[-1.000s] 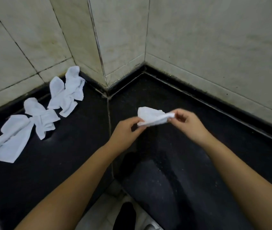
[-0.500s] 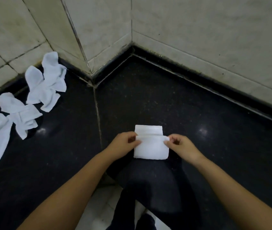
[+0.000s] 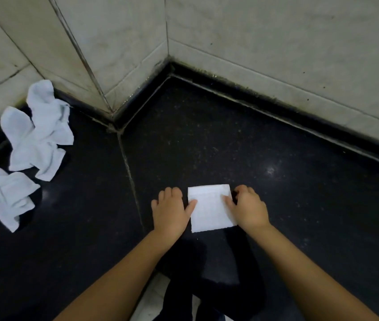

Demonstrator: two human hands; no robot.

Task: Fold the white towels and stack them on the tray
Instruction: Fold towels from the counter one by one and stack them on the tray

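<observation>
At the far left of the dark, speckled stone table (image 3: 276, 158), which shines like polished granite, a loose heap of unfolded white towels (image 3: 38, 135) lies crumpled against the pale tiled wall (image 3: 276, 42). More of them trail off the left edge. They look soft, thin and limp, with rumpled lobes and no clean edges.

Near the middle, the left hand (image 3: 171, 210) rests beside the folded towel (image 3: 210, 208), its fingers curled down onto the table and its thumb pressing the towel's left edge; this grip holds nothing. The folded towel is a small flat rectangle of terry-like cloth with a seam near its far edge, and it lies on the table between the two hands. The right hand (image 3: 248, 208) mirrors the left: thumb flat on the right edge, fingers bent at the far corner, though I cannot tell whether they pinch the cloth.

No tray is in view. The fold may spring open once the thumbs lift, since light cloth hardly holds a crease, and it may loosen on the way to the tray.
</observation>
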